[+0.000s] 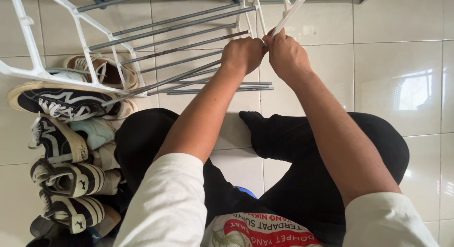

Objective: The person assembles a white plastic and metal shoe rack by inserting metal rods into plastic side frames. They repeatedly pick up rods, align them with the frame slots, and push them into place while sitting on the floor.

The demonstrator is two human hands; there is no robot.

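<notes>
White sleeves, fingers around white bar

No packages, signs or screens in view.

Only label-like items:
- Printed patch on front of person's shirt, bottom centre of view, between two white sleeves: red curved banner shape with white lettering, pale background, green-outlined drawing at its left edge. Seen upside down, lower part cut off by frame edge.
- Small maker's marks on sides of black-and-white shoes stacked on floor at left: tiny white marks on black, too small to tell further.
</notes>
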